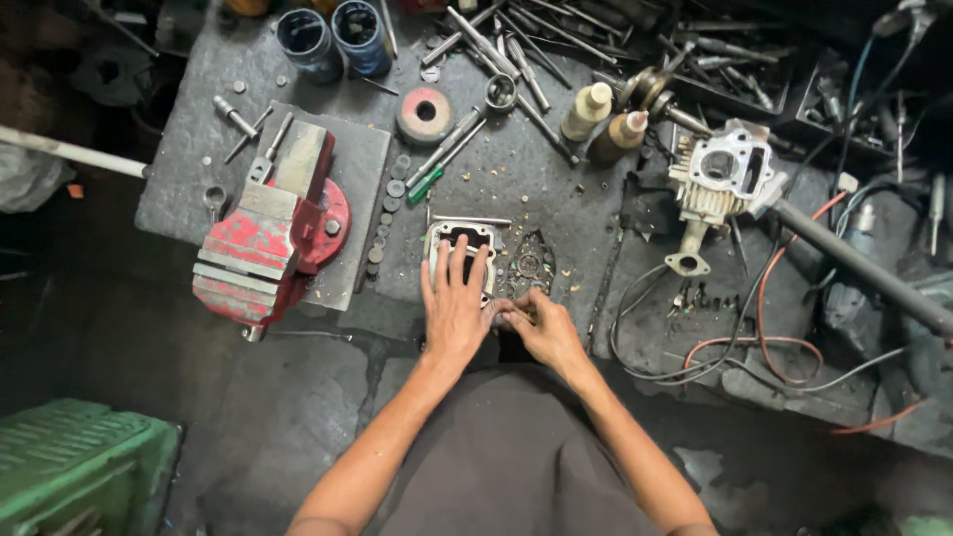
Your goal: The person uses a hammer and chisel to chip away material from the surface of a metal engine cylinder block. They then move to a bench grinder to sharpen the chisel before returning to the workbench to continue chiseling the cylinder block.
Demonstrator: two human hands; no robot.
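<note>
My left hand (455, 303) lies flat, fingers spread, on a metal engine cover (444, 236) resting on the grimy workbench (556, 179). My right hand (539, 326) is just to its right, fingers pinched together near the cover's lower right corner; what it grips is too small to tell. A cluster of small gears and dark parts (529, 264) sits right beside the cover, above my right hand.
A red bench vise (268, 233) stands at the left. A grey cylinder head (723, 174) lies at the right, with cables (764, 337) looped below it. Wrenches and sockets (496, 60), two glue bottles (601, 121), two blue cans (336, 38) fill the back. A green crate (79, 467) sits lower left.
</note>
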